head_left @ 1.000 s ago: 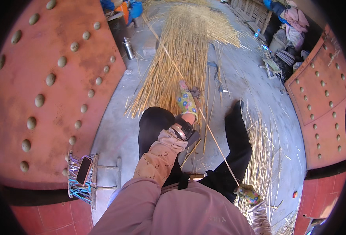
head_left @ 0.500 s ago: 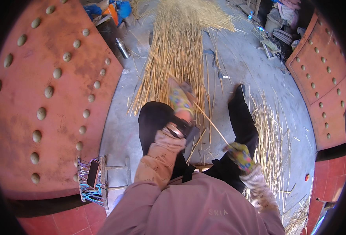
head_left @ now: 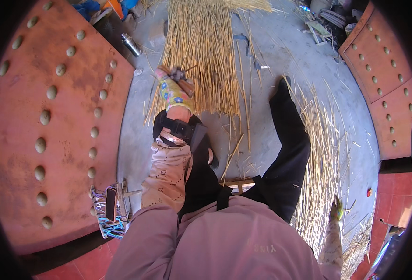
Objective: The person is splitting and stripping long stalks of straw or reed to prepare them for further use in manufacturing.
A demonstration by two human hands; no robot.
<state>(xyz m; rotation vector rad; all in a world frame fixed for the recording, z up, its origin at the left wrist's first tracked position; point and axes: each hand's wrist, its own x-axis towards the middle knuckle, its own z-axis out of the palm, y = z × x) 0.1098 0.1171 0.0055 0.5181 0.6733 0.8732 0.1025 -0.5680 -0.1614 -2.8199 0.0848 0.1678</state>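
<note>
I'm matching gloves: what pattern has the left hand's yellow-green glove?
Floral: the glove on the left hand shows blue flowers, clearest in the head view.

Soft daylight is washing over the grey floor [head_left: 259,102], leaving shadows faint, while a metal flask [head_left: 131,45] is catching a glint and clutter [head_left: 334,18] at upper right is sitting in dimness. The fisheye lens is bowing a rust-red door [head_left: 70,126]; blackness is ringing the view.
</note>
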